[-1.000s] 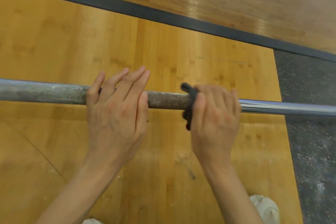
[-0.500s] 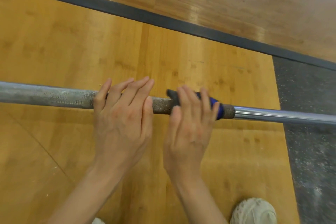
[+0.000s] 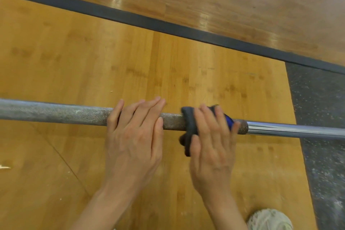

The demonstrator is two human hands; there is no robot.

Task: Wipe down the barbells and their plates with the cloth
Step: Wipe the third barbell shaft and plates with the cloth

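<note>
Both hands rest on barbell, right pressing cloth.

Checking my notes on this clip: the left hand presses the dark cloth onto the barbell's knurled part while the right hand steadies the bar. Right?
Not quite: the hands are swapped. In the head view the right hand presses the dark cloth onto the barbell, on its knurled part, while the left hand steadies the bar.
</note>
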